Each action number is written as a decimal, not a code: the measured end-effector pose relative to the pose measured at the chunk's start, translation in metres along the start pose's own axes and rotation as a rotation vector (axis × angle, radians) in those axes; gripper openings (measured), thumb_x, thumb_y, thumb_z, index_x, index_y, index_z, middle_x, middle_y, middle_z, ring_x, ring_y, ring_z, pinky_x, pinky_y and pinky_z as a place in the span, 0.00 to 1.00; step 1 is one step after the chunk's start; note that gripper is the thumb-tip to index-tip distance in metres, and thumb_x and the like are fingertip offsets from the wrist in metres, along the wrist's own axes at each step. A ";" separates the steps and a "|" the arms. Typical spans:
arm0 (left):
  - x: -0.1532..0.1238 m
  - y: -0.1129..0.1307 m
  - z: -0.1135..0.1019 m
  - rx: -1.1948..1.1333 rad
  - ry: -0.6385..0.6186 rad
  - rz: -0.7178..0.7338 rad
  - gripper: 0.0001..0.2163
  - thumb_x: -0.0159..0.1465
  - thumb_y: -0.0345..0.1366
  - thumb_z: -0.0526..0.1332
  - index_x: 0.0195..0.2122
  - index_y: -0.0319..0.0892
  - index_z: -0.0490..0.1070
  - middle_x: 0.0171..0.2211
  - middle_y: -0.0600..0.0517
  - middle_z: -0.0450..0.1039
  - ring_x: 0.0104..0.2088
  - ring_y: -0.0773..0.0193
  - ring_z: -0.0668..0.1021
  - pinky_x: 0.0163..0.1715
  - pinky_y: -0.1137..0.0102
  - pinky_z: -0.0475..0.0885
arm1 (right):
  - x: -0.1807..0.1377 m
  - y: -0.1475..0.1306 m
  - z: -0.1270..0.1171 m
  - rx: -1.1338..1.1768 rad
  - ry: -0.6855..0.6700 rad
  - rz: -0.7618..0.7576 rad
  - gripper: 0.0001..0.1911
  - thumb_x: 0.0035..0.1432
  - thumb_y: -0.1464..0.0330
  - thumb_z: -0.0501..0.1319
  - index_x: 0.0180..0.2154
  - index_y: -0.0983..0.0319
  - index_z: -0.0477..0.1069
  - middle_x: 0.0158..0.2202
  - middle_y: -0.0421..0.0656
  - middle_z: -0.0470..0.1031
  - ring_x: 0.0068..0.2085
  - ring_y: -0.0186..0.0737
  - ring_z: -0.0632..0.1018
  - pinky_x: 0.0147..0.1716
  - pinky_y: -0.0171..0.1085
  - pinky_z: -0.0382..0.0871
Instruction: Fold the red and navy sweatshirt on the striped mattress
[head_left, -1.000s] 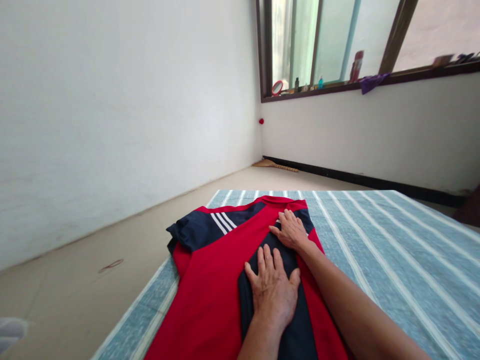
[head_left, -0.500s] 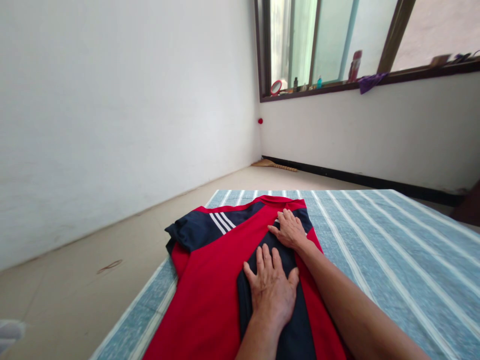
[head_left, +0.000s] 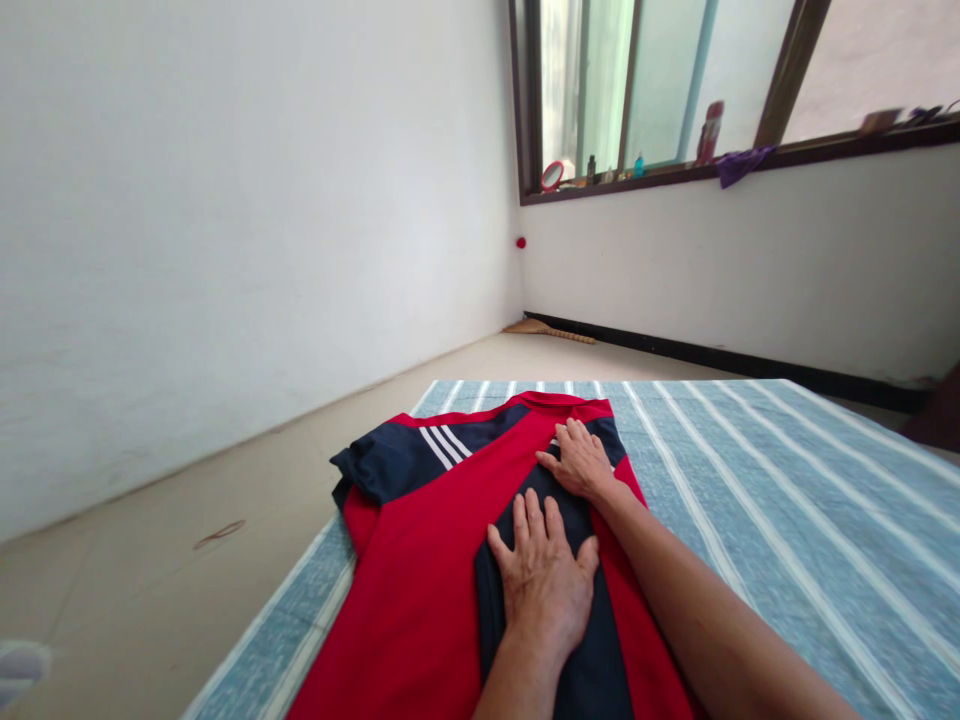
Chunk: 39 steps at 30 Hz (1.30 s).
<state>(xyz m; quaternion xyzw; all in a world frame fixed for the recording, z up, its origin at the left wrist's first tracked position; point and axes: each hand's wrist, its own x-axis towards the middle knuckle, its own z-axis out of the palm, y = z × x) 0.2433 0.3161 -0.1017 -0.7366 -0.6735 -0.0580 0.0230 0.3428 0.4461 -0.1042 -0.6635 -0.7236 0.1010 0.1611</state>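
A red and navy sports top (head_left: 420, 580) lies on a blue-and-white striped sheet (head_left: 757, 520). Its right-hand navy sleeve is folded inward along the body, while the other sleeve, with white stripes at the shoulder, is bunched at the left edge. My left hand (head_left: 546, 585) rests flat on the folded navy sleeve, fingers spread and thumb out to the right. Farther up, near the shoulder, my right hand (head_left: 580, 460) lies palm down on the top, fingers extended. Neither hand grasps the cloth. The lower part of the garment runs out of view.
Pale floor (head_left: 150, 590) borders the bed-like surface on the left, with a thin loop of cord (head_left: 219, 534) on it. A broom (head_left: 551, 329) lies by the far wall. On the windowsill stand a red bottle (head_left: 709, 133), a round mirror (head_left: 552, 177) and a purple cloth (head_left: 742, 165).
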 end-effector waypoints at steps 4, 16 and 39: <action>-0.001 -0.001 0.001 -0.006 0.014 0.006 0.30 0.66 0.51 0.43 0.63 0.38 0.55 0.65 0.40 0.49 0.65 0.49 0.51 0.57 0.40 0.43 | -0.001 -0.001 -0.001 -0.003 0.001 -0.001 0.38 0.62 0.48 0.46 0.63 0.67 0.50 0.67 0.54 0.45 0.66 0.51 0.47 0.60 0.50 0.43; -0.001 -0.001 0.000 -0.007 0.005 0.004 0.30 0.66 0.51 0.43 0.64 0.38 0.55 0.65 0.41 0.48 0.65 0.48 0.51 0.58 0.40 0.43 | -0.002 -0.002 -0.003 -0.006 -0.008 0.003 0.37 0.62 0.49 0.47 0.63 0.66 0.50 0.67 0.54 0.45 0.66 0.50 0.46 0.60 0.49 0.43; -0.002 -0.002 0.003 -0.013 0.027 0.010 0.30 0.66 0.52 0.42 0.63 0.38 0.56 0.65 0.40 0.50 0.65 0.48 0.51 0.58 0.40 0.44 | -0.007 -0.025 -0.047 0.038 0.056 -0.015 0.34 0.63 0.51 0.50 0.62 0.65 0.53 0.64 0.54 0.54 0.63 0.52 0.56 0.58 0.49 0.52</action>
